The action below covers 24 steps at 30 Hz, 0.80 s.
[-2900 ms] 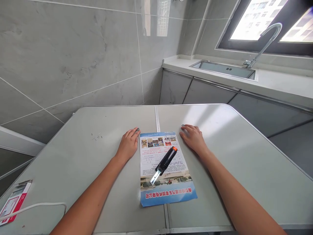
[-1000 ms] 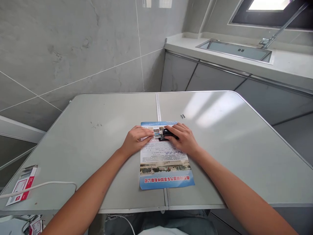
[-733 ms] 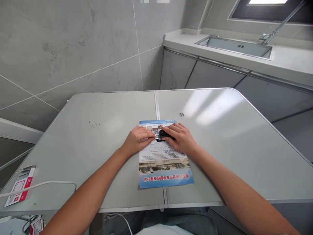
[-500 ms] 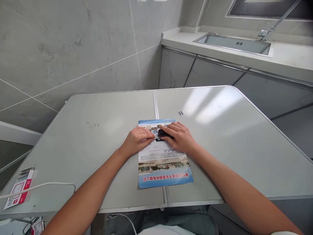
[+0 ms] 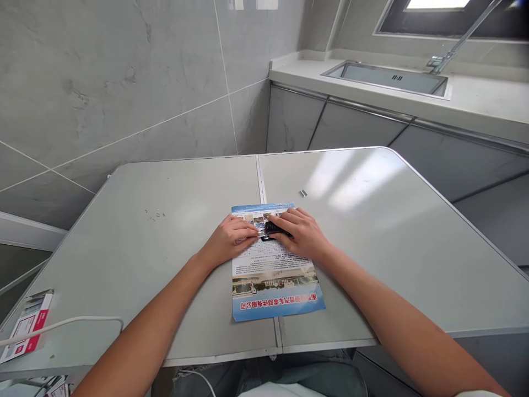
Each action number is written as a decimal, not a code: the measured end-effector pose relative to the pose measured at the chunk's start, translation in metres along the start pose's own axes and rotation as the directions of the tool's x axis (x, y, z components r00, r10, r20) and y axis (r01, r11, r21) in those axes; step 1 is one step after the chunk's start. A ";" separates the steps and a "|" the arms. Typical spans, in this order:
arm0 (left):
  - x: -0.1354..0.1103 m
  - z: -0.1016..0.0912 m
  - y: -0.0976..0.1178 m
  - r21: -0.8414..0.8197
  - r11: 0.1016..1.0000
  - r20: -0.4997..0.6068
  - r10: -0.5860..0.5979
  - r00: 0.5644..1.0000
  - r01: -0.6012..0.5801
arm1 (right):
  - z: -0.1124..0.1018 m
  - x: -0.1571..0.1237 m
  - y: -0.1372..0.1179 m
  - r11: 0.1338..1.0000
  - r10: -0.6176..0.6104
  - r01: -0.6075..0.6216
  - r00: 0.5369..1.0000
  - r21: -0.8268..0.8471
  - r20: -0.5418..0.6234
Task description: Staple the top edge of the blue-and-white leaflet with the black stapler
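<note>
A small black stapler [image 5: 278,229] lies over the upper part of a printed leaflet [image 5: 273,311], its front end facing left. My right hand [image 5: 305,236] is wrapped round its body, thumb on the near side and fingers over the far side. My left hand [image 5: 231,238] is closed in a pinch at the stapler's front end, where a bit of silver metal shows by the fingertips. Whether that metal is part of the stapler or a separate piece I cannot tell. Both hands rest over the leaflet and cover its side edges.
Short silver staple strips [image 5: 303,193] lie beyond the leaflet, right of the table seam. Several tiny loose staples [image 5: 156,214] are scattered at the left. A red and white card pack [image 5: 31,325] and a white cable [image 5: 82,319] lie at the left edge. A sink [image 5: 388,77] stands behind.
The view has tilted slightly upward, with everything shifted a little down and left. Both hands keep the same hold at the stapler.
</note>
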<state>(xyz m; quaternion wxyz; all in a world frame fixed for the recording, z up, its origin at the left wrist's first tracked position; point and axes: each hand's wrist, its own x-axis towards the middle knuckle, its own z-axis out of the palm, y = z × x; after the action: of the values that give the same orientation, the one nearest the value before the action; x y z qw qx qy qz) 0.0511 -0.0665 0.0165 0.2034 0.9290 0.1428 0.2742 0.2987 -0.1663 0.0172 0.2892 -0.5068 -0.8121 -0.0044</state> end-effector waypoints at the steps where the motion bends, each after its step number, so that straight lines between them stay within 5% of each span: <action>1: -0.001 -0.001 -0.001 0.002 1.000 0.014 0.004 1.000 -0.004 | 0.000 0.000 0.000 1.000 0.000 0.000 1.000 0.008 -0.001; 11: -0.003 -0.018 -0.008 -0.021 0.998 0.088 0.058 0.994 -0.056 | -0.010 -0.001 0.020 0.990 0.007 0.003 0.997 0.142 -0.072; 18: -0.004 -0.005 0.007 -0.025 1.000 0.016 -0.014 1.000 0.014 | -0.005 0.004 -0.017 0.988 -0.116 0.118 0.993 0.095 -0.029; 24: -0.004 -0.001 0.007 -0.063 0.997 0.003 -0.047 0.999 0.047 | 0.003 0.005 -0.035 0.996 -0.057 0.062 0.995 0.058 -0.087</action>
<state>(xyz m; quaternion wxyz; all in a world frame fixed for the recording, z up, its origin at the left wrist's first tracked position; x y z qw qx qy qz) 0.0482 -0.0738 0.0187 0.2393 0.9186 0.1557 0.2730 0.2668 -0.1788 0.0275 0.3386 -0.4726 -0.8135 -0.0104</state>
